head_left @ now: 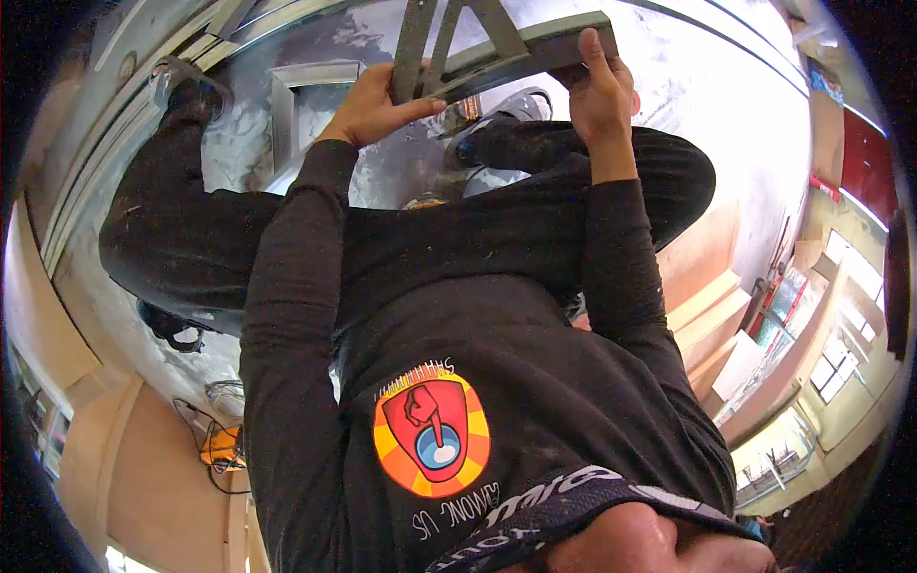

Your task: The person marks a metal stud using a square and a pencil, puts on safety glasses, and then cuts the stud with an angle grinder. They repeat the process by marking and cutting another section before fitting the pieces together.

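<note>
A grey frame [549, 46] of flat bars, with slanted pieces joined to one long bar, is held up in front of me over my bent legs. My left hand [374, 107] grips its left end, thumb lying along the lower edge. At the right end, my right hand [602, 100] is closed round the long bar with its thumb up on the near face. Beyond my left hand, a square-cornered grey frame [284, 115] lies on the floor. Below the held frame, a small yellow-orange item [465, 113] shows partly beside my shoe [521, 107].
Long rails [105, 129] run along the floor at the left. An orange power tool [223, 449] with a cable is on the lower left. Stacked wooden boards [707, 315] stand at the right. My folded legs [458, 239] span the space under my arms.
</note>
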Demonstrator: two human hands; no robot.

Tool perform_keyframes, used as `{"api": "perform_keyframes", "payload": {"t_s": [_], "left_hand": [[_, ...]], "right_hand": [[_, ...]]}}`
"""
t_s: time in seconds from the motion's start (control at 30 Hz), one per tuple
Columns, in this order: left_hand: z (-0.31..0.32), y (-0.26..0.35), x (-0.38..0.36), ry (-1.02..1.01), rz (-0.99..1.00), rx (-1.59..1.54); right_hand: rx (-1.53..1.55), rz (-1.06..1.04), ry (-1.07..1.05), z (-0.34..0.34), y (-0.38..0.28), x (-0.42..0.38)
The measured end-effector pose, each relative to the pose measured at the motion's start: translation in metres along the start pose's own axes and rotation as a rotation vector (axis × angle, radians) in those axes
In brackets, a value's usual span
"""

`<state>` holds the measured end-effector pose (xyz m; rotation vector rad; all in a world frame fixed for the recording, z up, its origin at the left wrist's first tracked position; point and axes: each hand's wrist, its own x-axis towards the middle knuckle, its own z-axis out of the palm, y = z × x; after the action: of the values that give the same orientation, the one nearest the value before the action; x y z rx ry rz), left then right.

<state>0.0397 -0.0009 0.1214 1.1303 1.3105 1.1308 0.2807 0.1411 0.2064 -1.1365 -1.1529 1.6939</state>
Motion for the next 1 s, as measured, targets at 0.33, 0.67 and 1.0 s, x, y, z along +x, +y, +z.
{"api": "perform_keyframes", "payload": {"t_s": [0.33,0.67,1.0], "left_hand": [[0.015,0.004,-0.007,0.382,0.397,0.695],[0.025,0.01,-0.019,0.459,0.261,0.646],[0.022,0.015,-0.019,0.404,0.283,0.621]], "right_hand": [[0.098,-0.084,0.027,0.011,-0.002,0.004],[0.179,-0.079,-0.13,-0.011,0.007,0.006],[0.231,-0.097,-0.245,-0.017,0.009,0.008]]}}
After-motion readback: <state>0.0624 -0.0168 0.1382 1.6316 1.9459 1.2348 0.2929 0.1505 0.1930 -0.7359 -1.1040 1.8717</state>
